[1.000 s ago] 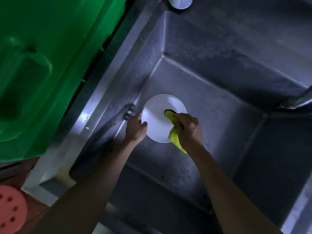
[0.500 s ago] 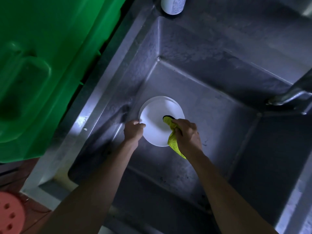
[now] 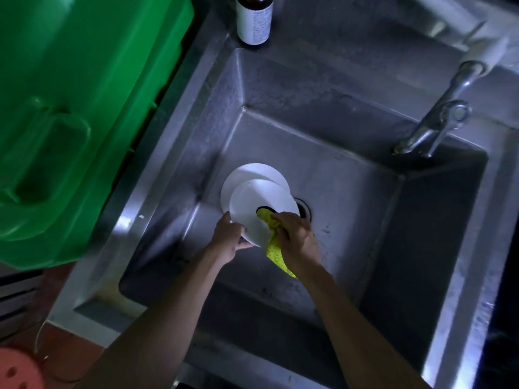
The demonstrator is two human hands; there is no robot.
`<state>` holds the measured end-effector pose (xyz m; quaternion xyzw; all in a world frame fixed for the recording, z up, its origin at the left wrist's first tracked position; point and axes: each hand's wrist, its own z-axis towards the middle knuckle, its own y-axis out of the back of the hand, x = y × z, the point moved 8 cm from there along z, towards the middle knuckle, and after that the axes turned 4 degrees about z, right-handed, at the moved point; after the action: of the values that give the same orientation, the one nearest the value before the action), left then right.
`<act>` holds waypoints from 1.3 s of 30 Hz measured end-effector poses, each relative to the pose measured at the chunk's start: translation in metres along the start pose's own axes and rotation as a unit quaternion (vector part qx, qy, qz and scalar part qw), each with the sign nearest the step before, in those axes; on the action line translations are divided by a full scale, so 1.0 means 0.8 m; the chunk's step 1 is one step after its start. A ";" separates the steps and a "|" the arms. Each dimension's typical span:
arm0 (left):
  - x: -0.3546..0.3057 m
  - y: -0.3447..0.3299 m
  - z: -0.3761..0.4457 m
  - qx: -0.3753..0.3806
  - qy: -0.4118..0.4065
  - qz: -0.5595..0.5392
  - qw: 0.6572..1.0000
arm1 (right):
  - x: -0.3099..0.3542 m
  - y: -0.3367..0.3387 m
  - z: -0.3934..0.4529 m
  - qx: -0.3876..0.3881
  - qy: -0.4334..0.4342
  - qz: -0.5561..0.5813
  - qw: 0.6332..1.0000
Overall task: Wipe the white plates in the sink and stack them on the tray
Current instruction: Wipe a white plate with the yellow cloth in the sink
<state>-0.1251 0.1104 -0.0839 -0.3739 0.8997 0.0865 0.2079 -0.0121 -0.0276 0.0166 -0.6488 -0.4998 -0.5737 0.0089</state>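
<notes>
Green bin (image 3: 70,122): a big green plastic container fills the upper left, standing beside the sink's left rim; a moulded handle recess shows on its face.
Sink (image 3: 351,192): a deep steel basin takes up most of the view, its walls dull and streaked, with the drain (image 3: 304,209) partly showing on the floor just right of the plates.
Tap (image 3: 432,127): a metal tap reaches in over the basin from the upper right corner, its spout pointing down and left.
Lower plate (image 3: 247,172): a white round plate lies on the sink floor near the left wall, mostly covered by the plate above it.
Upper plate (image 3: 258,203): a second white plate is lifted and tilted over the lower one, overlapping it toward the near right.
Left hand (image 3: 229,237): its grip is closed on the near left edge of the upper plate, thumb on top and fingers curled under the rim.
Right hand (image 3: 297,237): its grip is clenched round the yellow cloth, knuckles up, pressing the cloth onto the face of the upper plate.
Yellow cloth (image 3: 273,248): bunched in the right hand; one dark-edged end lies on the plate, the other hangs down below the wrist.
Bottle (image 3: 254,19): a dark bottle with a white label stands upright on the tabletop at the sink's far left corner.
Pink item (image 3: 16,372): a round pink object with holes shows in the bottom left corner; what it is cannot be told.
</notes>
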 end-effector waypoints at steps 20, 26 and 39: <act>-0.080 -0.039 -0.225 0.208 -0.127 0.089 0.966 | 0.148 0.094 -0.132 -0.101 0.129 -0.082 0.983; -0.113 -0.058 -0.277 0.252 -0.151 0.096 0.951 | 0.166 0.120 -0.173 -0.144 0.186 -0.200 0.951; -0.147 -0.060 -0.327 0.288 -0.194 0.167 0.923 | 0.223 0.133 -0.167 -0.117 0.229 -0.299 0.919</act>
<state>-0.0973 0.0700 0.2028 -0.1186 0.8773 -0.0725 0.4594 -0.0687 -0.0448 0.2565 -0.3167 -0.5838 -0.7371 -0.1248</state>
